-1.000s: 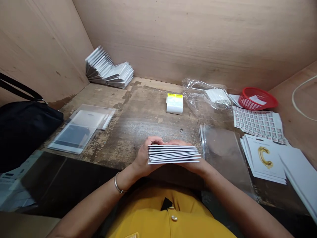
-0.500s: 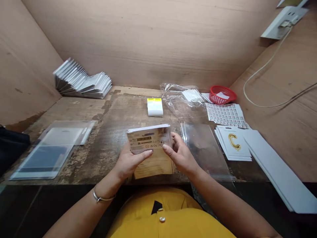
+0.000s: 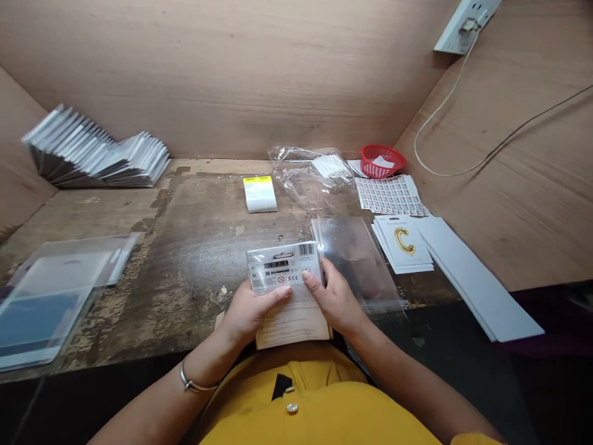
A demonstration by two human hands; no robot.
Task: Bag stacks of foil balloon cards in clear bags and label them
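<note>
Between my hands, at the table's front edge, is a printed card packet [image 3: 291, 312] in a clear plastic sleeve. Its printed back faces me, with a barcode at the top right and a hang hole at the top. My left hand [image 3: 254, 308] grips the left side, its thumb lying on the face. My right hand [image 3: 337, 300] is closed on the right side, thumb also on the face. The fingers behind are mostly hidden. Right of the packet lie clear plastic sleeves [image 3: 359, 262]. Cards showing a gold letter C balloon [image 3: 404, 244] lie farther right.
Fanned packets [image 3: 92, 151] stand at the back left. A sticker roll [image 3: 260, 194] lies mid-table. Behind are crumpled clear plastic [image 3: 296, 176], a red basket [image 3: 382, 162] and label sheets [image 3: 391, 196]. White strips [image 3: 482, 284] overhang the right edge; plastic-sleeved sheets [image 3: 41, 309] lie left.
The packet has tipped so its printed back shows more fully, and it sits a little lower. Both hands keep their hold. The camera view has turned to the right.
</note>
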